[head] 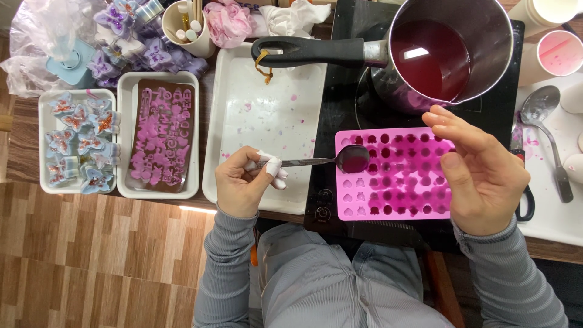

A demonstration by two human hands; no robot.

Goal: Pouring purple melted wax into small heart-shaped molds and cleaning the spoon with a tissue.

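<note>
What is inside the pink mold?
Many small cavities of the pink mold hold dark red liquid; those at the lower left look empty. The right hand covers its right edge.

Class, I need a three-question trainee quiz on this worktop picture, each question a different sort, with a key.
1. True or false: the left hand holds a spoon of dark liquid over the pink mould.
2. Where is the right hand? A) on the pot handle B) at the mould's right edge C) in the white tray
3. What colour is the liquid in the pot?

Key: 1 true; 2 B; 3 dark red.
</note>
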